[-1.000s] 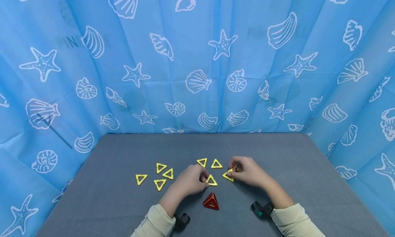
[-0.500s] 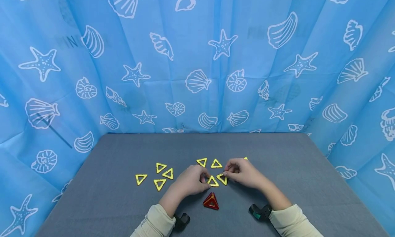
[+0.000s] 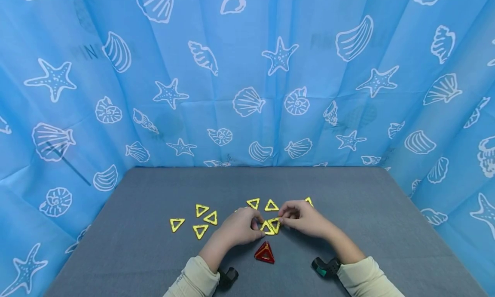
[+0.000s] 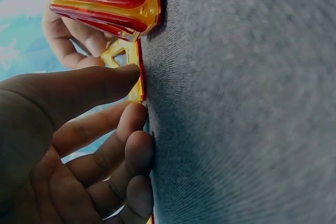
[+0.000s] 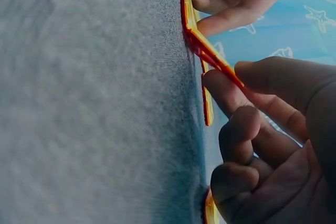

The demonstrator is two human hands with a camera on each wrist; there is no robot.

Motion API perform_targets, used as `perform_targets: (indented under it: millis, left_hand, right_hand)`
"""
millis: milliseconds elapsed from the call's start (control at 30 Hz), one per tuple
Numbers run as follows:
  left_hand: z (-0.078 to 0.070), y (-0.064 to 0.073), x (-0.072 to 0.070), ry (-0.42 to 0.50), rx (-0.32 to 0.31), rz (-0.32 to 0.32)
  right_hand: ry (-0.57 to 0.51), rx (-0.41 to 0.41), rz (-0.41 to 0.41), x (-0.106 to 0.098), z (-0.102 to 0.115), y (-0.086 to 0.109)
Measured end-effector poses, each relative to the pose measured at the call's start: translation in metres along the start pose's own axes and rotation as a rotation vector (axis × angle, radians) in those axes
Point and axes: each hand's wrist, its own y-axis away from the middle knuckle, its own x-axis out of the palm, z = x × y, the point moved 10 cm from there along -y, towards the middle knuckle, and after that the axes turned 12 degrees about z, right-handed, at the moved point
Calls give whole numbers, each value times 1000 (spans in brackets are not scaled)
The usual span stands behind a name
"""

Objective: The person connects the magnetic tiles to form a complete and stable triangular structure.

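Note:
My left hand (image 3: 242, 225) holds a yellow triangular magnetic tile (image 3: 267, 233) flat on the table between thumb and forefinger. With thumb and fingertips, my right hand (image 3: 303, 217) pinches a second triangular tile (image 5: 220, 62). In the right wrist view this tile slants up, its lower edge meeting the left hand's tile (image 5: 186, 9). Both show red along their edges or underside. In front of the hands stands a small red and orange pyramid (image 3: 264, 253), which is close by in the left wrist view.
Two yellow triangles, one left (image 3: 253, 203) and one right (image 3: 271, 206), lie behind the hands. Several more form a loose group, including one tile (image 3: 200, 231), to the left. Another yellow tile (image 3: 308, 200) shows partly behind the right hand. A blue curtain (image 3: 247, 73) hangs behind the grey table (image 3: 154, 262).
My right hand has moved left with its tile, from apart to against the left hand's tile. The left hand has stayed nearly still, its tile shifting slightly right.

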Motion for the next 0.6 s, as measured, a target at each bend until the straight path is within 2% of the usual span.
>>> perform_targets:
  millis: [167,367,467,600]
  left_hand:
    - [4,2,-11,28,35,-7]
    - [15,15,-44,45,51,-111]
    - [23,20,-55,38,23,-157]
    - [35,23,-58,17,-57,-185]
  right_hand:
    - [-51,-33,31,2,-1,0]
    - [-71,-60,73,5,-2,0]
    - [-74,-72,86,6,-2,-1]
    - [-80,-80,86,7,-1,-1]
